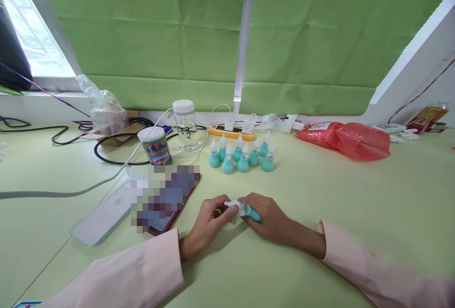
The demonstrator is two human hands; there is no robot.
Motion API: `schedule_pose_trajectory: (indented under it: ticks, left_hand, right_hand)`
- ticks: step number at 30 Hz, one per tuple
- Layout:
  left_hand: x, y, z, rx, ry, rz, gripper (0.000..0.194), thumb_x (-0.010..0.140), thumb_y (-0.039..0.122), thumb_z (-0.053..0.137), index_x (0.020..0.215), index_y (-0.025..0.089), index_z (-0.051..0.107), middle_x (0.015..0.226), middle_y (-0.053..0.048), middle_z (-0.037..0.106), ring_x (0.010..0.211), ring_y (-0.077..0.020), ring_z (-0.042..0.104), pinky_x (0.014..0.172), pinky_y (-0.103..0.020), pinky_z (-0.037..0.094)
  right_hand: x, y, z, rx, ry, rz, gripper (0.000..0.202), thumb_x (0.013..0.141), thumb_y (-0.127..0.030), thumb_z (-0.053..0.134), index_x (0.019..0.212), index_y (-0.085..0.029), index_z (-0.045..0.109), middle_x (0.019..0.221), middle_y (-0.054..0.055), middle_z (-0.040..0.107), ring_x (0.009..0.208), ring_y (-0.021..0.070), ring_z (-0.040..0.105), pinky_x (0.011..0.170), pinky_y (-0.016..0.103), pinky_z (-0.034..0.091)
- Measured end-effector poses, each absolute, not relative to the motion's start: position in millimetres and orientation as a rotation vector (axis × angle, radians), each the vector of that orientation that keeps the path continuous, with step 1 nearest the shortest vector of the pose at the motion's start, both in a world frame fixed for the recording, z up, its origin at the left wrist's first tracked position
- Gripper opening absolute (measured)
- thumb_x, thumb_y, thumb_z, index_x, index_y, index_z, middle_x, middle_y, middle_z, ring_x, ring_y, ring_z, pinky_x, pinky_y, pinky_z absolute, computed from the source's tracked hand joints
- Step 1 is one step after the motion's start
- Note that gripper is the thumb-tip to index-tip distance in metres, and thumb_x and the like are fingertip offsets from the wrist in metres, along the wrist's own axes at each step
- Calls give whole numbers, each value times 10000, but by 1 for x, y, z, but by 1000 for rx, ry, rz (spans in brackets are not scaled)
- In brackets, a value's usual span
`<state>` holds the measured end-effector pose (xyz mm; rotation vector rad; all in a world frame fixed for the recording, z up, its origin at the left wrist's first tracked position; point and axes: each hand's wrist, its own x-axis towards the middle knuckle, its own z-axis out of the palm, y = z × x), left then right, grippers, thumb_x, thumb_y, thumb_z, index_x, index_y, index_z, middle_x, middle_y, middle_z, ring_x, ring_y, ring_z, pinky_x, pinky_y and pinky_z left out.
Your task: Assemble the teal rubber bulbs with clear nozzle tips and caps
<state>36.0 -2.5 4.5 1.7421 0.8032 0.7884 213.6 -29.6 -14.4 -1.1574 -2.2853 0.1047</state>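
Between my two hands lies a nasal aspirator point(253, 213) with a teal rubber bulb and a translucent white nozzle, tilted on its side with the tip to the left. My left hand point(208, 220) pinches the nozzle end between thumb and fingers. The teal bulb is gripped by my right hand point(270, 217), whose fingers hide part of it. Beyond the hands, several matching aspirators point(243, 163) stand upright in a loose cluster, nozzles up.
Left of my hands lie a phone point(174, 194), partly blurred, and a pale phone case point(103, 215). Behind them are a noodle cup point(156, 147), a clear jar point(186, 130) and cables. An orange power strip point(231, 132) sits at the back, a red plastic bag point(344, 140) to the right.
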Motion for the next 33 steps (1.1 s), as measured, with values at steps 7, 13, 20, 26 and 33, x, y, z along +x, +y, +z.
schedule_pose_trajectory:
  ticks: [7, 13, 20, 26, 33]
  left_hand:
    - [36, 4, 2, 1512, 772, 642, 421, 815, 477, 372, 569, 147, 459, 411, 29, 432, 382, -76, 345, 412, -213, 227]
    - [38, 9, 1, 1354, 708, 619, 423, 804, 469, 414, 541, 143, 470, 361, 10, 460, 336, -68, 339, 396, -224, 202]
    - [39, 12, 0, 1207, 690, 650, 427, 793, 526, 377, 599, 154, 455, 422, 14, 467, 364, -90, 404, 423, -230, 301]
    - [33, 11, 2, 1892, 997, 814, 248, 775, 380, 501, 866, 157, 558, 623, 11, 505, 539, -114, 444, 503, -227, 333]
    - [34, 9, -1, 2385, 1059, 694, 222, 744, 208, 535, 954, 172, 596, 924, -91, 545, 869, -223, 509, 721, -331, 425]
  right_hand:
    - [220, -33, -7, -1098, -2294, 257, 176, 798, -236, 449, 960, -185, 498, 796, 34, 612, 697, 152, 558, 643, 264, 424]
    - [221, -33, -6, -1071, -2250, 319, 178, 852, -271, 393, 987, -198, 483, 868, 49, 628, 753, 156, 580, 665, 262, 435]
    - [224, -32, -9, -1104, -2168, 363, 160, 839, -287, 422, 963, -203, 478, 816, 36, 617, 701, 147, 565, 644, 256, 435]
    - [219, -29, -9, -1252, -1991, 392, 143, 788, -309, 509, 888, -208, 510, 753, 4, 597, 660, 134, 554, 629, 242, 433]
    - [216, -29, -5, -1374, -1974, 482, 132, 832, -311, 437, 913, -216, 480, 791, 6, 570, 703, 148, 537, 647, 269, 432]
